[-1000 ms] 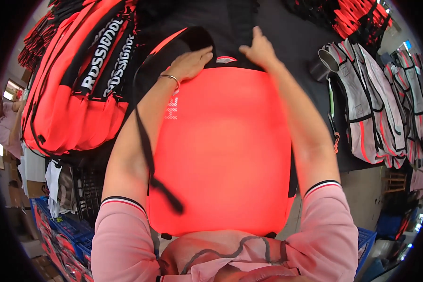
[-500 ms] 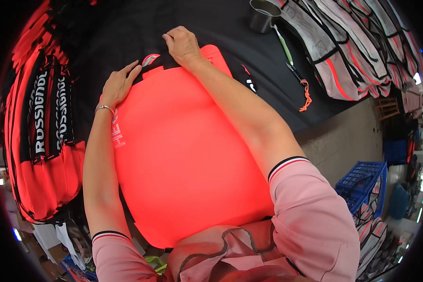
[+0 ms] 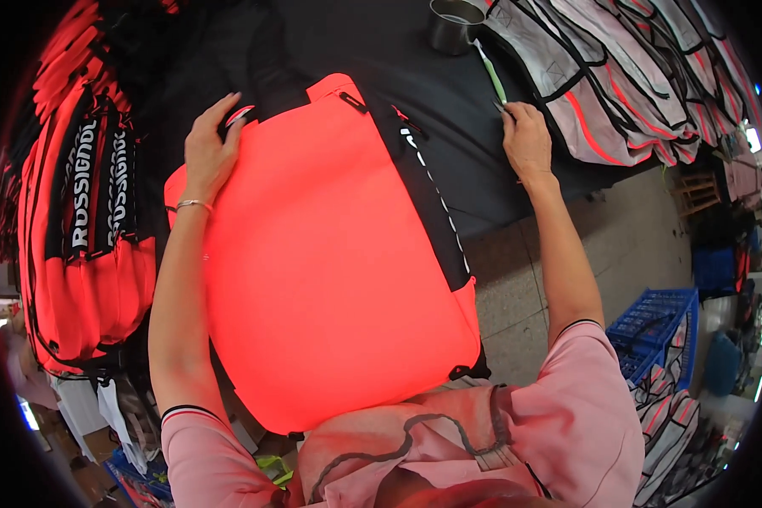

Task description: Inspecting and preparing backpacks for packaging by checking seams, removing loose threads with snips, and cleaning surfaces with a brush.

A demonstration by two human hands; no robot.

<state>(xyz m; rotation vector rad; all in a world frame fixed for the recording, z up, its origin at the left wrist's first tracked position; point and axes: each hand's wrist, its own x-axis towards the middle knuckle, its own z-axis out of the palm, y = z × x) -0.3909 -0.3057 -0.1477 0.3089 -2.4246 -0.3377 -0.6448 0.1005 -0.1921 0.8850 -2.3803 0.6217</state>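
Note:
A large bright coral-red bag [image 3: 322,254] with a black side panel lies on the black-covered table and reaches down to my body. At its upper left corner, my left hand [image 3: 210,148] curls round the top edge, thumb and fingers on either side of a small red-and-white tab [image 3: 240,113]. My right hand [image 3: 529,140] is off the bag, at the table's right side, fingers bent together at the lower end of a slim green-handled tool [image 3: 490,72]. What its fingers hold is hidden. A zip pull [image 3: 353,102] shows at the bag's upper right corner.
A grey metal cup [image 3: 454,27] stands beside the green tool. Pale grey bag pieces with red trim [image 3: 601,93] are heaped at the right. Several red-and-black bags [image 3: 80,254] are stacked on the left. A blue crate [image 3: 652,330] stands to the right, below table height.
My right hand has left the bag's top and moved right, covering where a small dark tool with an orange cord lay. The bag has turned slightly, baring its black side panel.

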